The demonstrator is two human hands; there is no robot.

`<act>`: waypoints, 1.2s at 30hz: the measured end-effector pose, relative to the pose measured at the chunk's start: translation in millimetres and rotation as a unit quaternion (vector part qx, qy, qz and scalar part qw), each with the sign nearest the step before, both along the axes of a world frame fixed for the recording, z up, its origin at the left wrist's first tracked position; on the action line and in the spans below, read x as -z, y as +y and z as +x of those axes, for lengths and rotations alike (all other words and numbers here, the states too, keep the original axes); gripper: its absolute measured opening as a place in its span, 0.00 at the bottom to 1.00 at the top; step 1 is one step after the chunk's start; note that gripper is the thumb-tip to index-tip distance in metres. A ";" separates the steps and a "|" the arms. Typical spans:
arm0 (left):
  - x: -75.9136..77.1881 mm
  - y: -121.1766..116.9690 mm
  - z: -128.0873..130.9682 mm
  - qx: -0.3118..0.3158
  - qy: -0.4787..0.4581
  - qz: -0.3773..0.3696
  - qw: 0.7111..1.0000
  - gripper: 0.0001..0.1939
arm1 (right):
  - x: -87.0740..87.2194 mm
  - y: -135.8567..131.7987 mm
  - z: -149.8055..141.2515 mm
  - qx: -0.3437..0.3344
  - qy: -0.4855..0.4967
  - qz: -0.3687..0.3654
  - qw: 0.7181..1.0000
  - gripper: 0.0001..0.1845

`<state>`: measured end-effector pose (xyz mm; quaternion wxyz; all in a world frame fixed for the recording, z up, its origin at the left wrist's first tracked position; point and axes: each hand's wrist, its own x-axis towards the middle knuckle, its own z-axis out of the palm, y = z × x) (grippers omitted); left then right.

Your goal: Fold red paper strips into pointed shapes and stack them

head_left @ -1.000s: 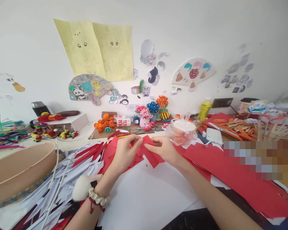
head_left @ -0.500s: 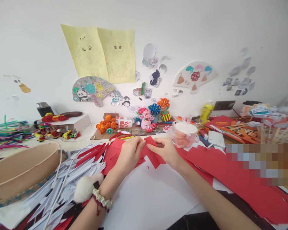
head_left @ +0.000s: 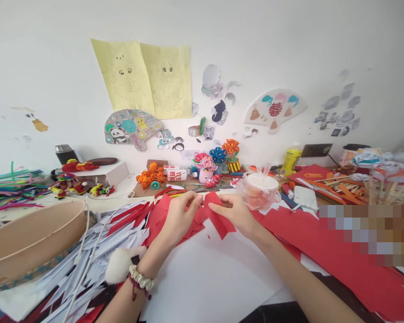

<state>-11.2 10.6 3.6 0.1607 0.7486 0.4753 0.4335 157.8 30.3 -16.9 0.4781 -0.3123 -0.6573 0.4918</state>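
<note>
A folded piece of red paper (head_left: 219, 224) is pinched between the thumb and fingers of my right hand (head_left: 235, 214), above a large white sheet (head_left: 208, 273). Just left of it is my left hand (head_left: 183, 215), its thumb and fingertips pressed together close to the paper's upper left edge. A small gap shows between those fingertips and the paper; whether they hold anything is too small to tell. Loose red paper pieces (head_left: 160, 220) lie behind and beside my left hand. A tiny red scrap (head_left: 208, 236) rests on the white sheet.
White paper strips (head_left: 97, 255) and a round tan container (head_left: 37, 237) are at left. Long red sheets (head_left: 333, 251) cover the right side. Behind stand a lidded tub in plastic (head_left: 261, 190), craft flowers (head_left: 205, 163) and a yellow bottle (head_left: 290, 159). A white cable (head_left: 87, 237) crosses the strips.
My left fingertips have drawn slightly away from the red paper, so a gap now shows. The paper in my right hand has turned a little. The view has shifted slightly.
</note>
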 end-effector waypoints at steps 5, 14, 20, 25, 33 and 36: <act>-1.1 2.5 -4.7 0.018 -0.012 -0.016 1.000 0.10 | 3.0 3.5 0.7 -0.022 -0.066 0.020 0.997 0.15; -0.2 2.9 -2.1 -0.072 -0.314 -0.116 0.939 0.15 | 7.5 7.1 1.6 0.059 0.031 -0.155 0.986 0.27; -0.3 -3.1 10.4 -0.046 -0.367 -0.170 0.913 0.15 | 6.2 -1.7 -3.7 -0.078 0.059 -0.116 0.988 0.18; -0.5 -3.2 11.5 -0.041 -0.330 -0.186 0.925 0.13 | 7.6 7.4 0.2 -0.007 0.123 -0.118 0.985 0.16; 7.5 -3.0 17.4 -0.046 -0.309 -0.193 0.930 0.15 | 5.4 4.6 -7.4 0.001 0.058 -0.067 0.996 0.18; 8.1 -1.7 15.1 -0.004 -0.263 -0.162 0.951 0.09 | 5.1 4.7 -5.5 0.018 0.059 -0.048 0.997 0.16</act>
